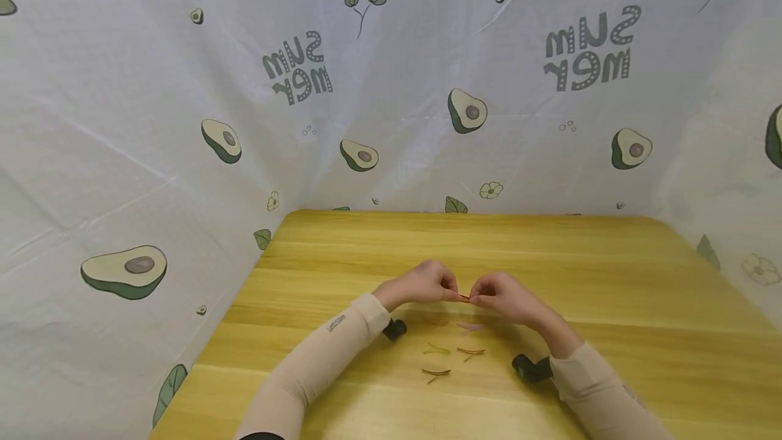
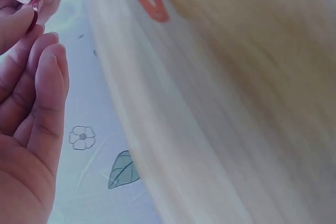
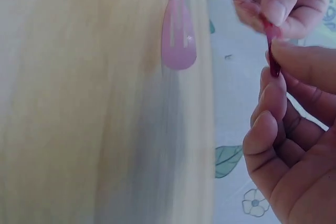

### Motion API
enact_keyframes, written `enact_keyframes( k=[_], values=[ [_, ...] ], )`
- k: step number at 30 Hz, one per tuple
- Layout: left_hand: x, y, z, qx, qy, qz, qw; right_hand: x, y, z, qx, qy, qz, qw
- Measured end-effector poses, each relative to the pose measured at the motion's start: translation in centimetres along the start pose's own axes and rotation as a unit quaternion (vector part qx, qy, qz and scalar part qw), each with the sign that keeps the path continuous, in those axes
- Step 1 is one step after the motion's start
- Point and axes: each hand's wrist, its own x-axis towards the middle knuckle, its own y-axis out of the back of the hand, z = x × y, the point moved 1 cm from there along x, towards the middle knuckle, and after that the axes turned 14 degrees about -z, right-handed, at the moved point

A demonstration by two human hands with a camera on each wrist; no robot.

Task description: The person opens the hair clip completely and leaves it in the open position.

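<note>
A small red snap hair clip [image 3: 273,56] is held above the table between both hands. My left hand [image 1: 424,282] pinches one end with thumb and fingertips. At the other end, my right hand [image 1: 508,299] pinches it between thumb and forefinger, as the right wrist view shows. The fingertips hide parts of the clip. A pink snap clip [image 3: 180,59] lies on the table below the hands. Left of it is an orange clip [image 2: 159,14], cut off by the top edge of the left wrist view.
On the wooden table [image 1: 342,257], nearer the body, lie a yellow clip [image 1: 436,350] and two brownish-red clips, one on the right [image 1: 470,350] and one closer [image 1: 436,372]. A white avocado-print sheet [image 1: 403,73] hangs behind the table.
</note>
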Motion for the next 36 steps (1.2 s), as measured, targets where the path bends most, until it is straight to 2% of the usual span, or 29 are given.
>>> enact_keyframes(
  k=[11,17,22,30,36],
  values=[
    [-1.2,-0.2,0.6,0.000,-0.028,0.035,0.9990,-0.6,0.1,-1.4,-0.018,-0.004,0.010,1.000],
    [-1.9,-0.8,0.8,-0.002,-0.025,0.067,0.9974,-0.7,-0.2,-2.2,-0.033,-0.007,0.023,0.999],
    [-2.6,-1.0,1.4,0.001,-0.024,0.086,0.9960,-0.8,-0.7,-2.9,-0.049,-0.011,0.052,0.997],
    [-3.2,-1.0,2.3,0.047,-0.029,0.113,0.9921,-1.0,-1.2,-4.1,-0.063,-0.031,0.088,0.994],
    [-3.4,-1.4,2.9,0.086,-0.032,0.154,0.9838,-1.3,-1.6,-4.8,-0.077,-0.038,0.118,0.989]
  ],
)
